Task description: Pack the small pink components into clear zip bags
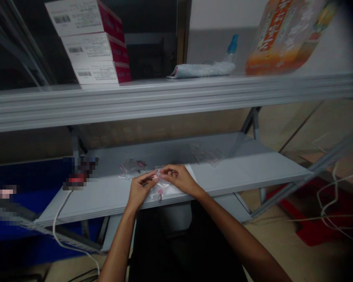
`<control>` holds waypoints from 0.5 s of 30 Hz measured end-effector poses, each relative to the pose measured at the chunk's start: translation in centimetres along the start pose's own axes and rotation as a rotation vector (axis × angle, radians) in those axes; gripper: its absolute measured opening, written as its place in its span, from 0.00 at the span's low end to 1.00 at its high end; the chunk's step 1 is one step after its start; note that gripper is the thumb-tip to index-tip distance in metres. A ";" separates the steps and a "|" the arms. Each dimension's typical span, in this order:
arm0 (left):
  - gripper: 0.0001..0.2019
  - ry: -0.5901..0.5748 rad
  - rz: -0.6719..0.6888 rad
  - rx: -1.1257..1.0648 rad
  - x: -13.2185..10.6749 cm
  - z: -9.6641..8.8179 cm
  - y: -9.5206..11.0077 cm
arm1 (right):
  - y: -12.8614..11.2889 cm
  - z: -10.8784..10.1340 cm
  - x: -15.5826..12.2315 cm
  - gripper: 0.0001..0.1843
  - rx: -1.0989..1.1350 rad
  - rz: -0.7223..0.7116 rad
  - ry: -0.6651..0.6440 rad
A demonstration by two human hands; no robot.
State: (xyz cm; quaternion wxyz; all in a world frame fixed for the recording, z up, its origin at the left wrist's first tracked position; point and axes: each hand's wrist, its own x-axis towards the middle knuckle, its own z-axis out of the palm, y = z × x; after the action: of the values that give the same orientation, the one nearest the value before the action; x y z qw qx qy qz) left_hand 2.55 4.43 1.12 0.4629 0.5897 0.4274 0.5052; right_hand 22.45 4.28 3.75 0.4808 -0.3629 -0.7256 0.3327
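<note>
Three stacked boxes point(88, 41) on the upper shelf point(164, 98) each carry a white panel with a black barcode point(61, 19) and lines of fine print, but neither the print nor any barcode digits can be read. The orange package point(282, 37) at the shelf's right shows pale characters running down a darker orange band, too blurred to make out. Any print on the clear bag point(132, 166) is too small to tell.

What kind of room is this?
It looks like a small storeroom or packing area: grey metal shelves, stacked white-and-red boxes with barcodes, and little clear plastic bags lying on the lower shelf.
</note>
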 end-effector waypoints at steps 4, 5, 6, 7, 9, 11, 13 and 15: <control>0.18 0.066 -0.003 -0.080 0.1 0.2 0.3 | 0.4 -0.1 -0.9 0.12 -0.049 0.053 0.113; 0.18 0.075 -0.004 -0.110 0.1 0.2 0.4 | 0.6 -0.1 -1.1 0.12 -0.083 0.056 0.109; 0.18 0.080 -0.005 -0.137 0.1 0.3 0.5 | 0.7 -0.2 -1.2 0.12 -0.109 0.055 0.092; 0.18 0.081 -0.004 -0.159 0.0 0.3 0.6 | 0.8 -0.2 -1.4 0.12 -0.123 0.051 0.066; 0.18 0.078 0.004 -0.176 -0.1 0.3 0.9 | 0.7 -0.3 -1.7 0.12 -0.126 0.034 0.032; 0.18 0.063 0.018 -0.167 -0.2 0.2 1.1 | 0.5 -0.6 -2.1 0.13 -0.127 0.019 0.030; 0.17 0.039 0.032 -0.151 -0.3 0.1 1.2 | 0.0 -1.2 -2.7 0.14 -0.093 0.033 0.037; 0.15 0.016 0.034 -0.145 -0.3 0.0 1.3 | -0.6 -2.3 -3.5 0.15 -0.047 0.073 0.009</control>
State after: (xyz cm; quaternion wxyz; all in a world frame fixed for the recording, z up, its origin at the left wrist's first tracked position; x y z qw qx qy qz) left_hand 2.54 3.87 2.30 0.4924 0.5578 0.3831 0.5473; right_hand 25.42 1.29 3.40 0.4626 -0.4019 -0.7174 0.3312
